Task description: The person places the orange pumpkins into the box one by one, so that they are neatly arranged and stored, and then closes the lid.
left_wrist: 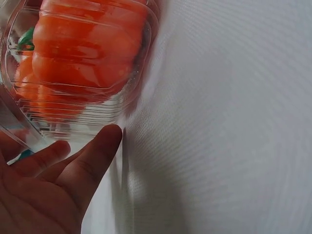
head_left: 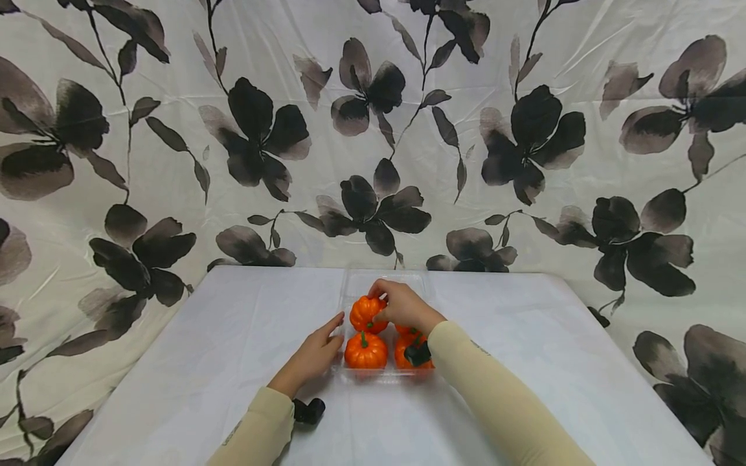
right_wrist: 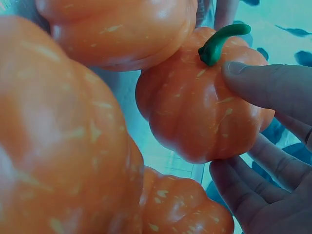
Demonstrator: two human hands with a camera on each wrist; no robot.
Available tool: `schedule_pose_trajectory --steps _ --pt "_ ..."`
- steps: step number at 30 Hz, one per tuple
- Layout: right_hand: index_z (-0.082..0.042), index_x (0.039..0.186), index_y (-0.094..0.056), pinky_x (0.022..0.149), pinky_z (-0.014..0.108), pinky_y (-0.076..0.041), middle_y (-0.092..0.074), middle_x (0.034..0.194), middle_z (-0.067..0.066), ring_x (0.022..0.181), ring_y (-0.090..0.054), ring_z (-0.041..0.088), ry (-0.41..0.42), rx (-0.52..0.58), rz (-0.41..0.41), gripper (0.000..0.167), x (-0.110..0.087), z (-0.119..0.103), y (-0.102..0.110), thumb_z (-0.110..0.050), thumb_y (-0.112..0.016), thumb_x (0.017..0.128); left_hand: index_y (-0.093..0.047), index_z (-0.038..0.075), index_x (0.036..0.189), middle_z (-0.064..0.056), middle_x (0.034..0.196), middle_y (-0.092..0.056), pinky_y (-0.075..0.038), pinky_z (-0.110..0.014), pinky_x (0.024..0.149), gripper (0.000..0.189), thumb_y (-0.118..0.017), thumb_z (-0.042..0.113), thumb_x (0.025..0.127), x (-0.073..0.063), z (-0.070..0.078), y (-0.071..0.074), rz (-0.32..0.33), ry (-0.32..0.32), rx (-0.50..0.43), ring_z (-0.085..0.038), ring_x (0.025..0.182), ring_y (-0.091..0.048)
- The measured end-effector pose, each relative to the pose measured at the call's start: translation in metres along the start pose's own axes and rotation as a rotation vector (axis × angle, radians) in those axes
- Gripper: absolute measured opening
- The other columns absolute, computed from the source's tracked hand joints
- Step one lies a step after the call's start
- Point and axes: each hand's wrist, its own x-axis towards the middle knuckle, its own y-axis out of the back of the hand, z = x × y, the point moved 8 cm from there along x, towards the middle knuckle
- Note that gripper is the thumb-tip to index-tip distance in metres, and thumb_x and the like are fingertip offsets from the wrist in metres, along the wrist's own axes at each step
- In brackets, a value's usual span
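My right hand (head_left: 405,307) grips a small orange toy pumpkin (head_left: 362,313) at the back left of a clear plastic container (head_left: 373,373). In the right wrist view, the thumb lies beside the green stem of this pumpkin (right_wrist: 195,112) and the fingertips meet its far side. Two pumpkins sit at the container's front: the left one (head_left: 365,355) shows fully, the right one (head_left: 403,356) is partly covered by the wrist camera. Another pumpkin (head_left: 405,329) behind is mostly hidden by my right arm. My left hand (left_wrist: 53,190) has its fingers extended against the container's side.
The container's clear lid (head_left: 384,278) lies folded back toward the table's far edge. A white cloth covers the table (head_left: 262,317). Behind it hangs a curtain (head_left: 431,181) with dark flowers. Black cameras sit on both wrists, the left one (head_left: 309,411) low over the cloth.
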Motion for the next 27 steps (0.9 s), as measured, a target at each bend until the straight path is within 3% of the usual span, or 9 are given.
schedule_pose_trajectory --steps 5,14,27 --pt "-0.019 0.108 -0.061 0.095 0.039 -0.052 -0.066 0.118 0.005 0.103 -0.06 0.021 0.017 -0.026 -0.002 0.037 0.0005 -0.0017 -0.0016 -0.011 -0.079 0.076 -0.029 0.023 0.154 -0.004 0.153 -0.041 -0.047 -0.05 0.103 0.056 -0.044 0.028 0.1 0.0001 0.0011 0.0002 0.002 0.005 -0.003 -0.02 0.108 -0.06" --pt "-0.02 0.11 -0.068 0.095 0.039 -0.052 -0.067 0.116 0.001 0.106 -0.06 0.021 -0.007 -0.064 -0.016 0.031 0.0004 -0.0022 -0.0039 -0.019 -0.077 0.08 -0.029 0.022 0.154 -0.004 0.153 -0.042 -0.051 -0.045 0.098 0.057 -0.045 0.027 0.1 0.0022 0.0 -0.0009 0.008 -0.001 0.004 -0.017 0.093 -0.058" --pt "-0.019 0.109 -0.069 0.096 0.039 -0.051 -0.069 0.11 0.001 0.102 -0.061 0.019 -0.028 -0.088 -0.02 0.029 -0.0015 0.0008 -0.0032 -0.02 -0.077 0.08 -0.03 0.021 0.153 -0.006 0.153 -0.042 -0.047 -0.05 0.102 0.056 -0.045 0.026 0.099 -0.0009 0.0068 0.0001 0.015 0.007 0.012 -0.023 0.11 -0.06"
